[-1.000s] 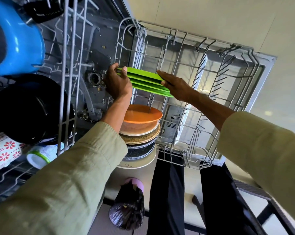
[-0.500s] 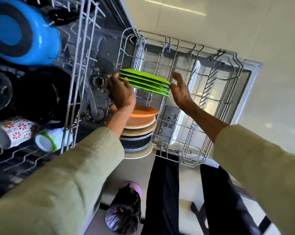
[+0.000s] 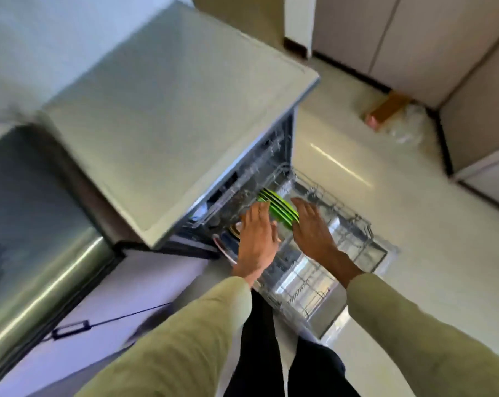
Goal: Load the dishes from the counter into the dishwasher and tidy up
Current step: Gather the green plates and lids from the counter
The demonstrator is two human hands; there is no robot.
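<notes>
Several green plates [image 3: 279, 208] stand on edge in the pulled-out lower rack [image 3: 342, 247] of the open dishwasher [image 3: 242, 196]. My left hand [image 3: 258, 239] hovers just left of them with its fingers straight and holds nothing. My right hand [image 3: 311, 224] is just right of the plates, fingers relaxed and also free. Edges of other plates [image 3: 234, 232] show under my left hand. The view is blurred by head motion.
The dishwasher's flat grey top [image 3: 168, 116] fills the middle of the view. A steel-fronted appliance [image 3: 33, 239] stands at the left. Pale floor [image 3: 414, 181] lies to the right, with a brown box [image 3: 385, 110] and beige cabinets [image 3: 414, 47] beyond.
Both hands have let go of the green plates, which now stand in the rack. The view has swung up and back, so the dishwasher's top and the floor show.
</notes>
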